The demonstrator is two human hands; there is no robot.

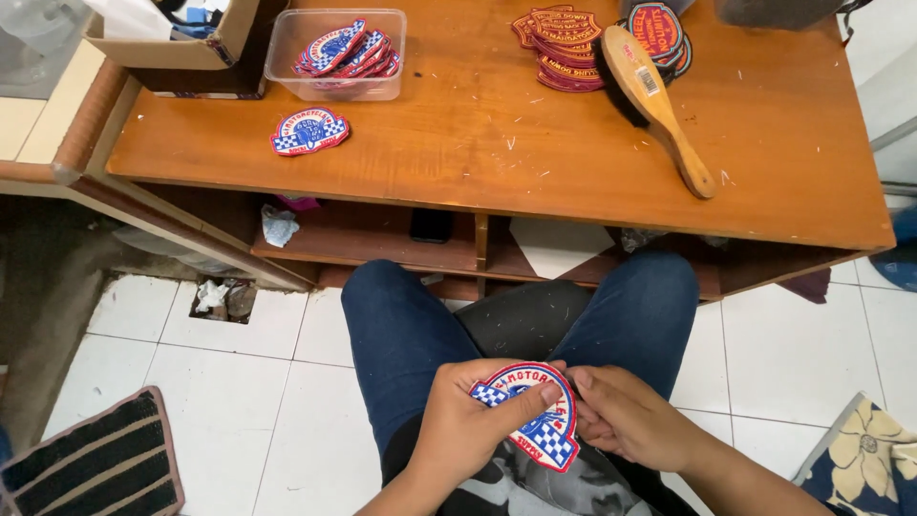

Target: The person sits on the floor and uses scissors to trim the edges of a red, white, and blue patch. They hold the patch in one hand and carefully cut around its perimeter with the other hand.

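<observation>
Over my lap, both hands hold one embroidered patch (543,422), red-edged with blue and white checks. My left hand (473,420) grips its left side with the thumb laid across the front. My right hand (626,416) pinches the patch's right edge with its fingertips. Below them are my blue jeans (401,334) and a black seat. On the wooden desk (478,115) ahead lies a single matching patch (309,131), apart from the rest.
A clear plastic tub (336,53) of similar patches stands at the desk's back left beside a cardboard box (181,43). A stack of red patches (564,48) and a wooden brush (659,105) lie at the back right. A shelf runs under the desk; a striped mat (95,463) lies on the tiled floor.
</observation>
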